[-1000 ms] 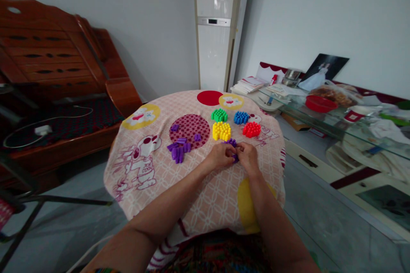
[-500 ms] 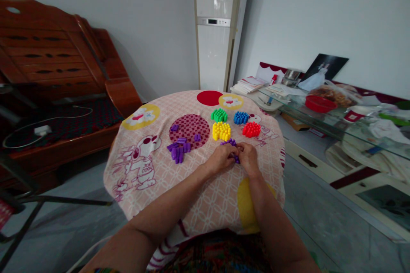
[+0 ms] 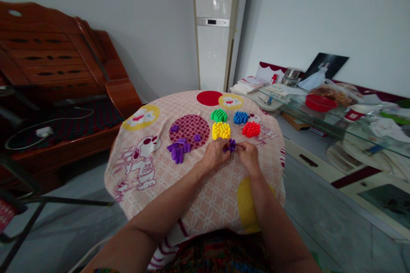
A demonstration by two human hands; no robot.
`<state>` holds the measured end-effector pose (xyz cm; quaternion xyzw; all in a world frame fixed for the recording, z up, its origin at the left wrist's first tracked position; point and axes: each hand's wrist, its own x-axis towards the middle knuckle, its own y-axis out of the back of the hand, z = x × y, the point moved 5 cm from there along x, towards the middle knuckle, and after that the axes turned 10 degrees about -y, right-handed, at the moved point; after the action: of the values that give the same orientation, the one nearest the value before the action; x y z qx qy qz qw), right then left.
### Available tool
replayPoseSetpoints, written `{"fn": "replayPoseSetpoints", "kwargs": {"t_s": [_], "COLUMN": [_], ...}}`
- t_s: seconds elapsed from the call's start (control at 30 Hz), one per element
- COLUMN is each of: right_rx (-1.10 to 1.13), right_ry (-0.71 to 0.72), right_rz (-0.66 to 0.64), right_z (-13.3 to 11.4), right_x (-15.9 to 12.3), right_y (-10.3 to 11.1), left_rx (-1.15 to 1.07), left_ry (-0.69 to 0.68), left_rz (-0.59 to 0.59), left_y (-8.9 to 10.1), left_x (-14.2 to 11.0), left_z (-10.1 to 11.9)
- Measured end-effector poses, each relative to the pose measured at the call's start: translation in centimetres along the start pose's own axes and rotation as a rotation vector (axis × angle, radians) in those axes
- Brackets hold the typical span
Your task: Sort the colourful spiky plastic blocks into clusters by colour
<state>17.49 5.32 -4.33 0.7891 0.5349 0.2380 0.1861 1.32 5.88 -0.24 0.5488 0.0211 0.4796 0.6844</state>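
Note:
On the cloth-covered table, purple plastic pegs [image 3: 232, 145] stand bunched between my two hands. My left hand [image 3: 215, 154] curls around the near left side of this purple cluster and partly hides it. At its right edge, my right hand [image 3: 250, 156] has thumb and forefinger pinched together; anything between them is too small to make out. Just beyond are upright clusters of yellow pegs [image 3: 221, 130], green pegs [image 3: 218, 115], blue pegs [image 3: 240, 117] and red pegs [image 3: 251, 129]. Loose purple pieces [image 3: 179, 152] lie to the left, most of them in a heap.
The round table wears a pink patterned tablecloth [image 3: 198, 204]. A wooden bench [image 3: 48, 59] stands at left, a tall white cabinet unit [image 3: 213, 55] behind. At right, a glass-topped stand [image 3: 352, 128] holds papers, a red bowl [image 3: 320, 103] and other items.
My left hand has shifted slightly left and away from my right hand, baring more of the purple cluster between them. My right hand has hardly moved. The other peg clusters stay put.

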Motion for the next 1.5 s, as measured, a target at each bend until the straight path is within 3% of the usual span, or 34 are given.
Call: {"fn": "replayPoseSetpoints", "kwargs": {"t_s": [0.17,0.4,0.57,0.67,0.8,0.9,0.97,1.07,1.13,1.3,1.5], "right_rx": [-0.037,-0.060,-0.061,-0.081,-0.102,-0.100,-0.100,-0.100,-0.104,-0.113,-0.125], "right_ry": [-0.004,-0.015,0.003,-0.014,-0.022,-0.020,-0.018,-0.003,0.005,-0.014,-0.030], "right_rz": [-0.012,-0.003,0.011,0.013,0.023,0.023,0.018,0.016,0.015,0.004,0.016], "right_z": [-0.3,-0.5,-0.6,-0.4,-0.1,-0.1,-0.1,-0.3,-0.3,-0.1,0.0], "right_x": [-0.1,-0.2,-0.2,-0.2,-0.2,-0.2,-0.2,-0.2,-0.3,-0.2,-0.1], "right_y": [0.0,0.2,0.3,0.3,0.2,0.1,0.1,0.1,0.1,0.0,0.0], "left_rx": [0.075,0.199,0.162,0.151,0.271,0.350,0.377,0.396,0.422,0.402,0.152], "left_ry": [0.093,0.120,0.157,0.222,0.376,0.515,0.583,0.640,0.677,0.669,0.401], "left_rz": [-0.008,-0.060,0.053,0.157,0.286,0.241,0.137,0.024,0.011,0.040,0.079], "left_y": [-0.7,-1.0,0.4,2.9,7.7,10.0,10.4,10.3,10.2,10.2,8.7], "left_x": [0.1,-0.2,-0.2,0.3,0.0,-1.1,-1.9,-3.0,-3.5,-3.2,-0.2], "left_z": [0.2,0.4,-0.3,-2.7,-8.5,-13.1,-15.5,-17.8,-18.5,-17.4,-11.9]}}
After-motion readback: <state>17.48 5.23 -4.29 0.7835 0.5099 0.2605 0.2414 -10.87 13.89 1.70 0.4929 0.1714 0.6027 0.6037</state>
